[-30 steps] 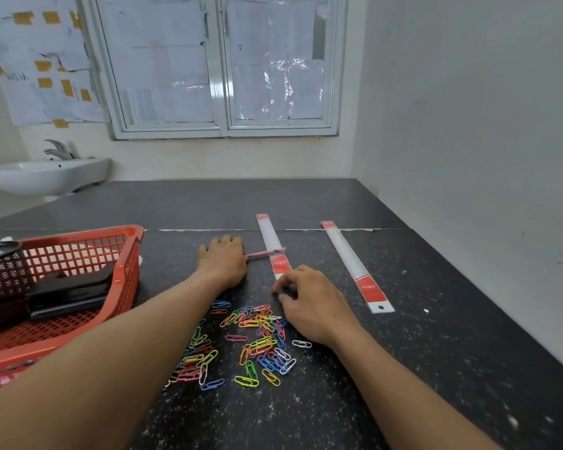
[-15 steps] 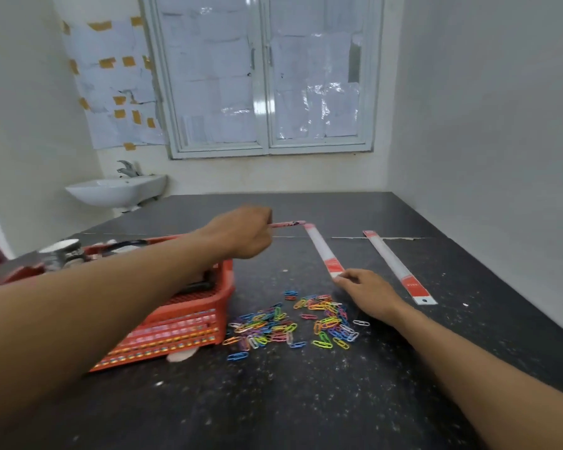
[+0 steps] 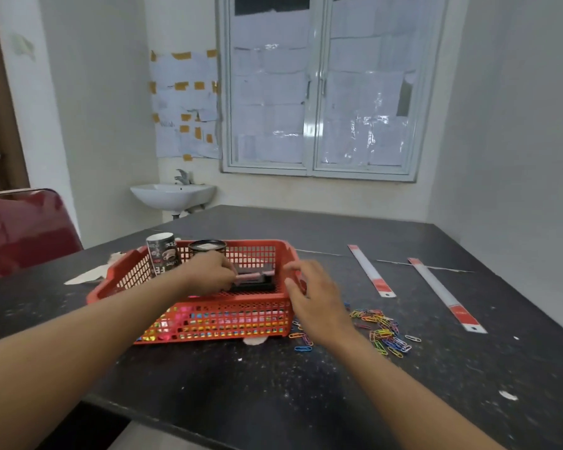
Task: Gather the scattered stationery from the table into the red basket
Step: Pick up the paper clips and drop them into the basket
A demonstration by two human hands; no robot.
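head view: the red basket (image 3: 228, 323) sits on the dark speckled counter (image 3: 273, 401), left of centre. the left hand (image 3: 212, 274) reaches over the near wall of the basket, its fingers curled and pinching one end of a thin pink pen (image 3: 257, 274) (blurred, so it may be some other slim pink stick). the pen lies nearly level just above a black stationery item (image 3: 257, 286) that rests on the basket floor; i cannot tell whether the two are touching. at the far left of the basket stand a printed paper cup (image 3: 163, 256) and a black mesh cup (image 3: 207, 246), side by side.

the right hand (image 3: 312, 297) is at the basket's right end, fingers spread and relaxed, holding nothing; the fingertips are close to the rim, but motion blur hides whether they touch it.

just right of the basket a heap of coloured paper clips (image 3: 382, 332) is scattered on the counter, a few strays reaching the foot of the basket wall. beyond them lie two long white rulers with red ends, the nearer ruler (image 3: 371, 271) and the farther ruler (image 3: 446, 295), roughly parallel and well apart.

behind the counter are a white sink (image 3: 173, 193), a papered window (image 3: 319, 92), and a dark red chair (image 3: 26, 228) at the left.
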